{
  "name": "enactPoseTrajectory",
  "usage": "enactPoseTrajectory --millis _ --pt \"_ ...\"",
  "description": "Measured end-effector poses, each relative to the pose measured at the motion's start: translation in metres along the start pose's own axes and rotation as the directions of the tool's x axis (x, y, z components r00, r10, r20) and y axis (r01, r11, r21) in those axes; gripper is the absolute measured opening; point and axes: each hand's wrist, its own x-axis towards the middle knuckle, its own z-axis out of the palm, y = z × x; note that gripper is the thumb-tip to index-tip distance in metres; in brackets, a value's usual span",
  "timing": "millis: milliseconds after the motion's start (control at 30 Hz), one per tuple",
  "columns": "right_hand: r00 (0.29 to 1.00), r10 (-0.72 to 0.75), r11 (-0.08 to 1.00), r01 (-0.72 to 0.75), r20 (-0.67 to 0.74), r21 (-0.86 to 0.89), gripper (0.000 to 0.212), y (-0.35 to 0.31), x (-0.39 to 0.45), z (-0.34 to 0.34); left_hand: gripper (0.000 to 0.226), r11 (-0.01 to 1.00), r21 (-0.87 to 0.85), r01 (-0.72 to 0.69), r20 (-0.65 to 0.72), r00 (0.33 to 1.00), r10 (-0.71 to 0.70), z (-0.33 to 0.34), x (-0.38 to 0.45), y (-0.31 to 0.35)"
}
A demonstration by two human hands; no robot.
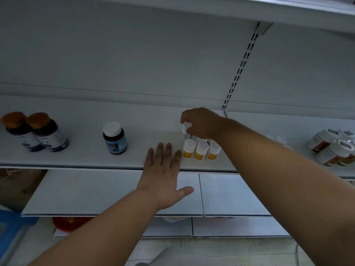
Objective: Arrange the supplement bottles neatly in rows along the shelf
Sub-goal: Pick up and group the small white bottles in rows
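On the white shelf a front row of three small white-capped bottles with yellow labels stands right of centre. Behind that row my right hand pinches the cap of another small white bottle, which stands on the shelf. More bottles behind the row are mostly hidden by this hand. My left hand lies flat with straight fingers on the shelf's front edge, just left of the row, holding nothing.
A dark bottle with a white cap and blue label stands alone left of centre. Two dark bottles with amber caps stand at far left. White jars lie at far right. Lower shelves sit below.
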Motion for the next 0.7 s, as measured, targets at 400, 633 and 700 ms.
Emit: enactPoseTrajectory --millis 400,633,700 --pt "0.981 0.141 0.155 0.115 -0.137 0.981 0.023 -0.042 -0.09 -0.033 0.108 1.0 -0.017 -0.003 -0.019 1.0 0.003 0.003 0.0 0.0" --pt "1.0 -0.014 -0.417 0.012 -0.02 0.909 0.046 -0.056 -0.112 -0.023 0.108 1.0 -0.026 0.0 -0.016 1.0 0.0 0.002 0.0 0.0" --pt "0.998 -0.062 -0.481 -0.043 0.015 0.876 0.05 -0.057 -0.114 -0.02 0.11 0.999 -0.033 0.001 -0.021 1.0 -0.001 0.004 0.0 0.0"
